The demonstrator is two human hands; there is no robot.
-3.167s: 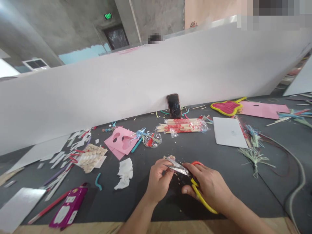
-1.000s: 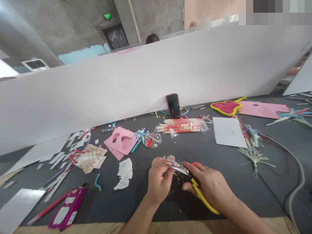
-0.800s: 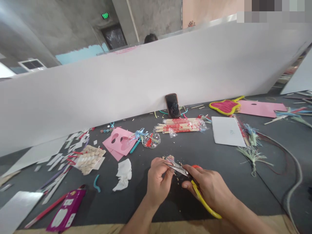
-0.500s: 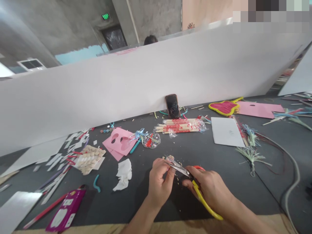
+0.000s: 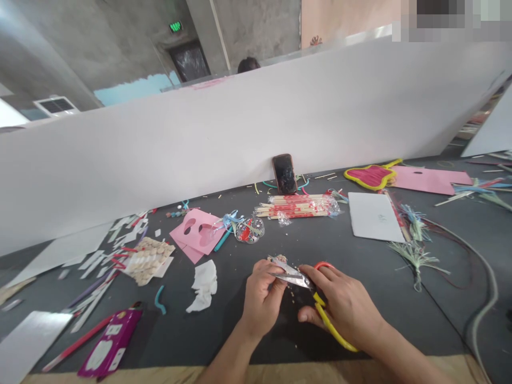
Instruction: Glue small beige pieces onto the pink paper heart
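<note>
My right hand (image 5: 340, 296) grips scissors (image 5: 294, 277) with one red and one yellow handle loop; the blades are spread and point left. Their tips reach the fingers of my left hand (image 5: 264, 296), which is closed in a pinch. What the left fingertips hold is too small and covered to name. Just beyond the blades, a little heap of small beige bits (image 5: 280, 258) lies on the dark table (image 5: 232, 336). More pale crumbs are scattered below the scissors.
Behind the hands lie bundled wooden sticks (image 5: 298, 206) in plastic and a phone (image 5: 284, 174) leaning on the white partition (image 5: 224, 133). Left are pink cut card (image 5: 196, 229), crumpled tissue (image 5: 203, 285) and a purple packet (image 5: 110, 341). A white board (image 5: 374, 216) and green tassel (image 5: 418, 258) lie right.
The scissor blades have parted from nearly closed to spread, and my right thumb has moved away from its fingers. My left hand stays almost in place. The view has shifted slightly.
</note>
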